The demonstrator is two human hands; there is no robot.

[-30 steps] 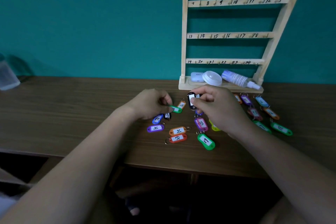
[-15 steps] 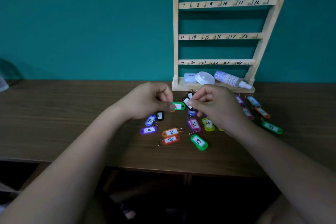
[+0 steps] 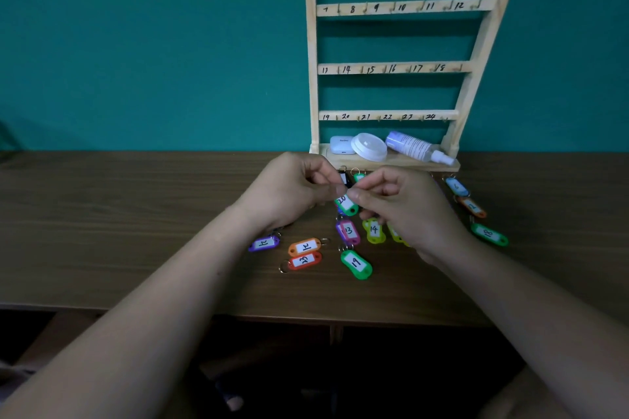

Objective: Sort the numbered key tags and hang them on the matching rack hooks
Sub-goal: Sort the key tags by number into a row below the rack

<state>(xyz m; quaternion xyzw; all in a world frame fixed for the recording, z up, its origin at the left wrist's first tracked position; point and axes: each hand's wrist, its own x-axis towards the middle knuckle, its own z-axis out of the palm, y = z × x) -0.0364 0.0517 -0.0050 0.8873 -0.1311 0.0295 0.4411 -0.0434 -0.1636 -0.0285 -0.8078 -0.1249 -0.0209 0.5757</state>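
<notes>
Pinching green tag 20 (image 3: 347, 206) together, left hand (image 3: 292, 192) and right hand (image 3: 408, 211) fingers meet.

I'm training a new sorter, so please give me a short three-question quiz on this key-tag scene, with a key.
1. True or false: no tag hangs on the visible hooks of the rack.
2. The green tag pinched between the left hand and the right hand reads: A 19, B 20, C 24.
3. Fill in: just to the right of the magenta tag 13 lies a yellow tag numbered ___.
Key: 1 true; 2 B; 3 14.
</notes>
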